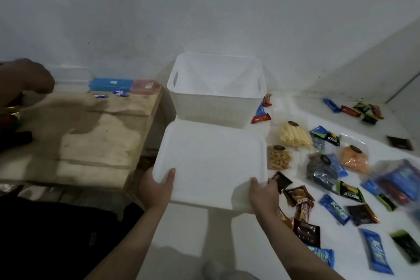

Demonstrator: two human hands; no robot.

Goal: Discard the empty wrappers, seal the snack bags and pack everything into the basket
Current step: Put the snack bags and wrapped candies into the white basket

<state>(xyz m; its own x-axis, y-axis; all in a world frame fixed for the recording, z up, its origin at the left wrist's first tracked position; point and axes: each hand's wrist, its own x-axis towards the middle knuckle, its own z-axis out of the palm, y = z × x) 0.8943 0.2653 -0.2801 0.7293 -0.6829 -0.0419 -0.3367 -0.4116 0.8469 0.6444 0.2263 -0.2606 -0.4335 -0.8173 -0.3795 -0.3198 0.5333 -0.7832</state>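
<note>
A white floor [295, 107] runs to a grey wall, with a low, stained wooden table [95, 134] at left. A white woven-look plastic basket [216, 107] with cut-out handles stands open by the wall, its inside showing nothing but its own walls. Just in front of it, a flat white plastic lid [209, 161] is held level, its far edge close to the basket's base. The left hand [156, 188] grips the lid's near left corner, thumb on top; the right hand [263, 195] grips the near right corner. To the right, snack bags and wrappers [327, 179] lie scattered over the floor, some touching. A blue plastic box [111, 84] sits at the table's far edge.
</note>
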